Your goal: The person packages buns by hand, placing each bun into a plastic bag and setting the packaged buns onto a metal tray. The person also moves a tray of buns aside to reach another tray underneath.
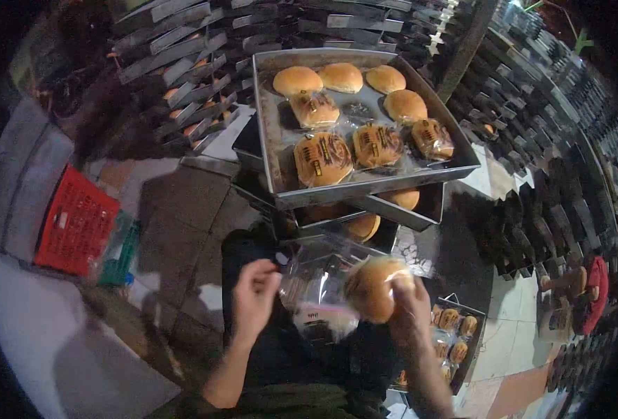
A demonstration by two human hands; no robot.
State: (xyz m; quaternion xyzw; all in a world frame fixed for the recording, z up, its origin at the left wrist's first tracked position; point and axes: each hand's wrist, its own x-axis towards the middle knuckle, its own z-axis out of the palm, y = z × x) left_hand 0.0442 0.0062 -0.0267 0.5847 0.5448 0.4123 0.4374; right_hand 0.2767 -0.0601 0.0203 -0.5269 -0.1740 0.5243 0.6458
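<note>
My right hand (pixel 410 307) is closed around a round bun (pixel 377 288), above my lap; clear plastic seems to cover part of it. Just left of the bun lies a stack of clear plastic bags (pixel 319 290) with printing. My left hand (pixel 256 290) is at the left edge of the bags, fingers curled; whether it pinches a bag edge is too small to tell. Beyond my hands, a metal tray (pixel 365 185) holds several bare buns (pixel 298 80) at the back and several wrapped buns (pixel 323 159) with printed labels in front.
More trays (pixel 421 222) with buns are stacked beneath the top one. A tray of wrapped buns (pixel 449 320) sits low at the right. A red crate (pixel 78 223) and a green crate (pixel 120 248) stand left. A person in red (pixel 594 293) is at far right, near stacked trays.
</note>
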